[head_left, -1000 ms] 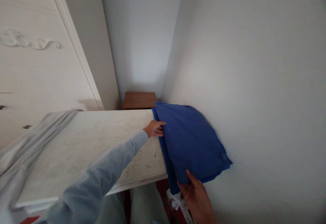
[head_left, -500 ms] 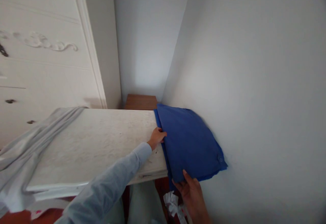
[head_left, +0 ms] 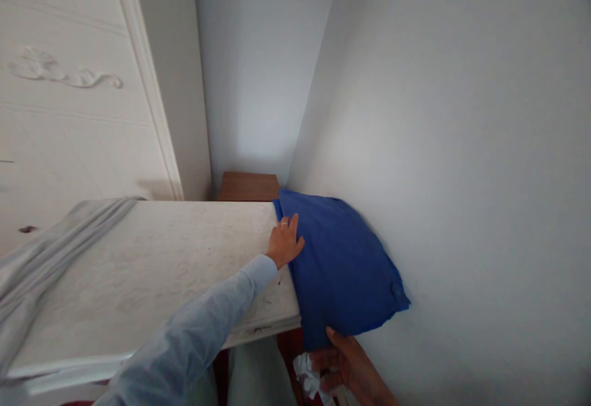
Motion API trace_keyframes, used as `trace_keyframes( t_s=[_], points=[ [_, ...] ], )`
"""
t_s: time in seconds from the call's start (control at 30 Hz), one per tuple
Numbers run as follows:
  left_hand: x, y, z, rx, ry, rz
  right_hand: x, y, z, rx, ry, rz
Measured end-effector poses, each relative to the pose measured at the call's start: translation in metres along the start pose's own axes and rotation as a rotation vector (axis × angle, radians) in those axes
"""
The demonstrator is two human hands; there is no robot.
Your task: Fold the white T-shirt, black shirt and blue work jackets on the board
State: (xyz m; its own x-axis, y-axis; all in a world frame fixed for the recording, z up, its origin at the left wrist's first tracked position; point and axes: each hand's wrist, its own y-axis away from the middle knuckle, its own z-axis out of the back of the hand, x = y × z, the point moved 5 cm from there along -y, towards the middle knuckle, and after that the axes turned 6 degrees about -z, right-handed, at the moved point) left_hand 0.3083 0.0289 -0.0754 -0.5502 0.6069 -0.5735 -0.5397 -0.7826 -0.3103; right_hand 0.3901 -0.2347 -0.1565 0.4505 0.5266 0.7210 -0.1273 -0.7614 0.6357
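Note:
A folded blue garment (head_left: 341,264) with a button near its right corner lies over the right end of the white table, against the wall. My left hand (head_left: 285,243) rests on the garment's left edge, palm down and fingers stretched out, a ring on one finger. At the lower hem is my right hand (head_left: 348,366), its thumb at the cloth's edge and its fingers spread apart below. Whether those fingers touch the cloth's underside is hard to make out.
The worn white tabletop (head_left: 184,264) carries a bunched grey cloth (head_left: 69,252) at its left. Behind stand a brown wooden piece (head_left: 248,186) and a white cabinet (head_left: 87,129). A grey wall (head_left: 452,147) closes the right side. Crumpled white paper (head_left: 305,372) shows below.
My left hand has gone from gripping the garment's left edge to lying flat on it. The left edge is now smoother. My right hand has slipped lower and its fingers have opened.

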Motion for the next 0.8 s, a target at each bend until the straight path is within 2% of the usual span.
trace_keyframes(
  t_s=[0.07,0.17,0.2,0.27,0.33,0.4,0.47,0.5,0.63,0.73,0.8],
  points=[
    [-0.009,-0.004,-0.009,0.087,-0.073,-0.220,0.017,0.019,-0.003,0.227,0.321,-0.113],
    [-0.009,-0.003,-0.028,0.203,-0.145,-0.379,0.071,0.042,-0.015,0.486,0.611,-0.078],
    [-0.007,-0.002,-0.034,0.218,-0.169,-0.395,0.094,0.042,-0.022,0.526,0.623,-0.063],
    [-0.002,0.002,-0.043,0.198,-0.203,-0.408,0.151,0.023,-0.040,0.512,0.593,0.132],
    [0.002,0.007,-0.047,0.135,-0.207,-0.417,0.209,-0.020,-0.059,0.353,0.676,0.437],
    [0.005,0.012,-0.049,0.077,-0.194,-0.425,0.253,-0.080,-0.079,0.194,0.822,0.655],
    [0.006,0.014,-0.051,0.043,-0.180,-0.431,0.280,-0.145,-0.101,0.100,1.044,0.781],
    [0.007,0.015,-0.051,0.034,-0.173,-0.431,0.286,-0.176,-0.112,0.095,1.184,0.814],
    [0.009,0.016,-0.054,0.035,-0.136,-0.413,0.291,-0.276,-0.146,0.170,1.544,0.814],
    [0.008,0.017,-0.053,0.036,-0.100,-0.401,0.290,-0.325,-0.157,0.220,1.655,0.657],
    [0.007,0.019,-0.053,0.031,-0.088,-0.396,0.295,-0.348,-0.157,0.165,1.700,0.546]
  ],
)
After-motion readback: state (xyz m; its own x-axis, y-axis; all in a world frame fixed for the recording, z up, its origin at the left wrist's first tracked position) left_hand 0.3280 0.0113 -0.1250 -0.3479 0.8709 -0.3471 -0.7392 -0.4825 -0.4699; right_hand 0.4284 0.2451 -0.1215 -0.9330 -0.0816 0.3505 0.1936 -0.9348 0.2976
